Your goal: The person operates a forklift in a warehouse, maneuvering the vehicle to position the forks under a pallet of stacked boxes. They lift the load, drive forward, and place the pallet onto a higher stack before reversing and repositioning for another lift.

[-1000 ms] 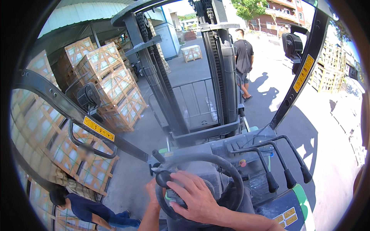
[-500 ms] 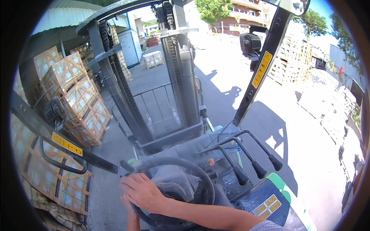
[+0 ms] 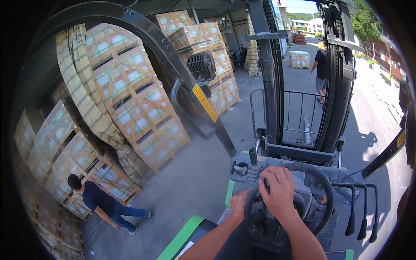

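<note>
I sit at the controls of a forklift with a dark, dusty steering wheel (image 3: 329, 200) in front of me. My right hand (image 3: 277, 190) is wrapped over the wheel's upper left, with a dark knob partly showing under its fingers. Lower down, my left hand (image 3: 238, 203) is closed at the left rim, its fingertips partly hidden by the wheel. A short black lever (image 3: 253, 157) stands just beyond my hands. To the right of the wheel, several bent black levers (image 3: 351, 224) hang untouched.
Ahead rise the forklift mast (image 3: 274, 86) and load guard (image 3: 299, 110). Wooden crates (image 3: 145, 102) are stacked at the left. One person (image 3: 104, 201) walks at the left; another person (image 3: 321, 65) stands beyond the mast, near a single crate (image 3: 300, 60).
The view has swung left, bringing more crates and two people into sight. Both hands remain at the wheel; my forearms now sit further apart, no longer crossed.
</note>
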Action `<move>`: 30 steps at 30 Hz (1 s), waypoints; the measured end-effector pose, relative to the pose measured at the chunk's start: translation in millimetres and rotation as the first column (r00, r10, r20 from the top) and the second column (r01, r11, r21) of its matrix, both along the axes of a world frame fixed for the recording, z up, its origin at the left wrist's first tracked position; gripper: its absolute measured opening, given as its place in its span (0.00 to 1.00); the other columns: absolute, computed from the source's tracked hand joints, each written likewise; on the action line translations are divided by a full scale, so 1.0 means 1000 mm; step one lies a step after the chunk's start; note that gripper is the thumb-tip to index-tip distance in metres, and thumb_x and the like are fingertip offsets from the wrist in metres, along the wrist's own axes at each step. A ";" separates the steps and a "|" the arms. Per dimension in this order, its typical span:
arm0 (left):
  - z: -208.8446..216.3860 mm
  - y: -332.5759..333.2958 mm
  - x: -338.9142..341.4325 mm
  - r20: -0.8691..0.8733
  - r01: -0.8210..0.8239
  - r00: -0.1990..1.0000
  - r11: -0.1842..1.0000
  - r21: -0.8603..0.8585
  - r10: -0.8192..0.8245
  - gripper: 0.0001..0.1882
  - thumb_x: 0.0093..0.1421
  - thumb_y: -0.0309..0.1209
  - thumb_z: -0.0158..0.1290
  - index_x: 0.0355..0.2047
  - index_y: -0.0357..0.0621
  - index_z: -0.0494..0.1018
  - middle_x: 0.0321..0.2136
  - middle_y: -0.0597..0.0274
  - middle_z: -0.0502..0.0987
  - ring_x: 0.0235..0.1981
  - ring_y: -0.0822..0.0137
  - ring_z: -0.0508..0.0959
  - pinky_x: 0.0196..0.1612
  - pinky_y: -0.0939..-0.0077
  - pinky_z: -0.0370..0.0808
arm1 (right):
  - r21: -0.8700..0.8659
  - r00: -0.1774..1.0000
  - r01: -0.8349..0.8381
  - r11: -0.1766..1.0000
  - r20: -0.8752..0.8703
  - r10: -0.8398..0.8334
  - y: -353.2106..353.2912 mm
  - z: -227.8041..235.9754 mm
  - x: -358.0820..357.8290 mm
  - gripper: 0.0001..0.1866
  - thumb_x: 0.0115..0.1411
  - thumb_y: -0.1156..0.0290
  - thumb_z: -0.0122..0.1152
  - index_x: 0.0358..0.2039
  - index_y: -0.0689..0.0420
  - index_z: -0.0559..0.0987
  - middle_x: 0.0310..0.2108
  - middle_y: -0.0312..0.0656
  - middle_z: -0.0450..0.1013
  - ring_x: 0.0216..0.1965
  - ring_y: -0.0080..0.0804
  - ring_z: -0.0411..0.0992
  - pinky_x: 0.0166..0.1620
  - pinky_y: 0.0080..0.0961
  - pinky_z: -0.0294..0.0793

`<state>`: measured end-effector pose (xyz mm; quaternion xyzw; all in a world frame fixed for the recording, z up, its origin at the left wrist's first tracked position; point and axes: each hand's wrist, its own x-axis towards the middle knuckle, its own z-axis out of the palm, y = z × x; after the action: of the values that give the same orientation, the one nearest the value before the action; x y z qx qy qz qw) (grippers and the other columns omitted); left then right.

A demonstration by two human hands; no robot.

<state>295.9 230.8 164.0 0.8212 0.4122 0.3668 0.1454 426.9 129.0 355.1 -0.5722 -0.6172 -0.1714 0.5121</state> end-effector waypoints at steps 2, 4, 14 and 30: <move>0.004 -0.005 0.002 0.127 0.032 0.991 0.999 -0.004 -0.031 0.17 0.71 0.43 0.51 0.31 0.48 0.82 0.27 0.50 0.81 0.30 0.46 0.83 0.31 0.54 0.76 | 0.010 1.000 0.006 1.000 0.013 -0.007 0.000 0.003 -0.002 0.12 0.50 0.80 0.68 0.36 0.58 0.79 0.41 0.42 0.74 0.43 0.48 0.72 0.47 0.42 0.71; 0.007 -0.006 0.005 0.200 0.012 0.980 0.989 -0.145 0.017 0.21 0.71 0.46 0.50 0.29 0.46 0.82 0.27 0.50 0.82 0.28 0.45 0.83 0.31 0.52 0.77 | 0.028 1.000 0.013 1.000 0.011 -0.013 -0.001 0.004 -0.004 0.12 0.49 0.81 0.68 0.36 0.58 0.79 0.41 0.43 0.74 0.43 0.48 0.72 0.47 0.42 0.71; 0.010 -0.009 0.007 0.156 -0.070 0.985 0.997 -0.024 0.073 0.25 0.71 0.49 0.49 0.24 0.44 0.79 0.24 0.49 0.81 0.26 0.43 0.82 0.30 0.48 0.77 | -0.031 0.995 0.031 0.999 0.094 -0.028 -0.005 0.009 -0.002 0.10 0.49 0.79 0.69 0.32 0.56 0.79 0.38 0.39 0.75 0.41 0.44 0.73 0.46 0.40 0.69; 0.023 -0.034 -0.004 0.102 -0.091 0.990 0.996 -0.015 0.093 0.25 0.71 0.47 0.50 0.21 0.44 0.77 0.21 0.49 0.80 0.24 0.43 0.81 0.28 0.48 0.76 | 0.079 0.963 0.241 0.967 0.104 -0.248 -0.031 0.024 0.016 0.10 0.46 0.81 0.67 0.29 0.55 0.76 0.34 0.40 0.74 0.37 0.42 0.73 0.44 0.39 0.70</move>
<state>291.4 196.5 186.7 0.7806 0.4436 0.4126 0.1536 442.4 98.0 378.9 -0.6162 -0.5637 -0.2857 0.4700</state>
